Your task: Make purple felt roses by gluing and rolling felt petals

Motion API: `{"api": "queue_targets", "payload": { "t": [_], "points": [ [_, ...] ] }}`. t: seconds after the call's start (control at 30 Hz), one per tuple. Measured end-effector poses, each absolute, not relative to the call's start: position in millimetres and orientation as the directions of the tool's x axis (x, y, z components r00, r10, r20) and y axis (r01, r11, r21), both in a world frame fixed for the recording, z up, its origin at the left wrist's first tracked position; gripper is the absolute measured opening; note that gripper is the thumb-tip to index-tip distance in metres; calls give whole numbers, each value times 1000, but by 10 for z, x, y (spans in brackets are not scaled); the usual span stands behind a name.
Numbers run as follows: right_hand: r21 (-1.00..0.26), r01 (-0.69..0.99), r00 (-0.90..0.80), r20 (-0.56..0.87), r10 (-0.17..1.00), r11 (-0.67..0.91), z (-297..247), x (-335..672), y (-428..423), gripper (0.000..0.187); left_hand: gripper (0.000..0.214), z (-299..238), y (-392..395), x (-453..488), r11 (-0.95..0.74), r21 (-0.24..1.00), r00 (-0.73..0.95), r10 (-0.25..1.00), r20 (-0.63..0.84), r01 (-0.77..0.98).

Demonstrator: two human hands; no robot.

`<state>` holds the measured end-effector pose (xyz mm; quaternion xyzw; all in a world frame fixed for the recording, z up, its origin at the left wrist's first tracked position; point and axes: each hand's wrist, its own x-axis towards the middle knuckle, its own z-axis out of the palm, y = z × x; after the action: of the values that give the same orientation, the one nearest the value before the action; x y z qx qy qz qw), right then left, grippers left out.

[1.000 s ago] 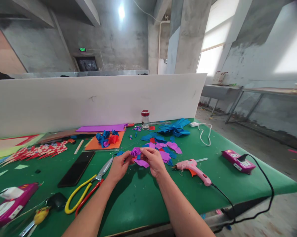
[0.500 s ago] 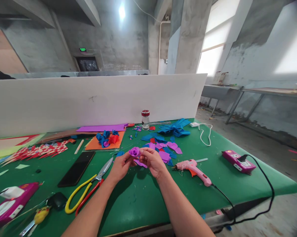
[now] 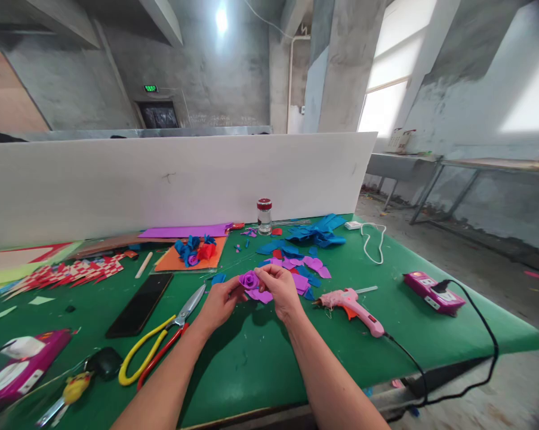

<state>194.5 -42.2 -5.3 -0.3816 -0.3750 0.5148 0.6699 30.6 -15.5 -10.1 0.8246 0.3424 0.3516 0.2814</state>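
Observation:
Between my two hands is a purple paper rose [image 3: 249,279], its rolled petals facing up toward me. My left hand [image 3: 222,301] pinches it from the left side. On the right, the thumb and fingers of my right hand [image 3: 279,289] are closed on its edge. Purple paper petals [image 3: 262,296] show just below the rose, partly behind my fingers. Past my right hand lie more cut petals [image 3: 314,264] in purple, blue and red. A pink hot glue gun [image 3: 352,306] rests to the right, and scissors [image 3: 179,322] with yellow and red handles lie by my left forearm.
A black phone [image 3: 139,304] lies left of the scissors. Blue and red paper flowers [image 3: 197,249] sit on an orange sheet [image 3: 166,260]. A lidded glass jar [image 3: 264,220] stands before the white board [image 3: 184,185]. A purple power strip [image 3: 433,292] with a black cord is at right.
The rose has shifted slightly to the right and lower, and its top has turned more toward me. My right fingers have moved along its edge; both hands still hold it.

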Motion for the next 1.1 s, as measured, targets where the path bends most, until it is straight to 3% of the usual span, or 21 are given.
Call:
{"api": "queue_targets", "payload": {
  "t": [0.23,0.53,1.1],
  "points": [
    [-898,-403,156,126,980,179,-20,2007,-424,32,30,-77,-158,282,-626,682,557,743,372,379],
    [-909,-325,67,251,966,259,-3,2001,-482,22,29,-106,-149,236,-643,649,625,714,315,407],
    [-910,-359,20,216,976,208,13,2023,-489,18,25,-78,-163,243,-635,685,630,705,325,357]
  ]
}}
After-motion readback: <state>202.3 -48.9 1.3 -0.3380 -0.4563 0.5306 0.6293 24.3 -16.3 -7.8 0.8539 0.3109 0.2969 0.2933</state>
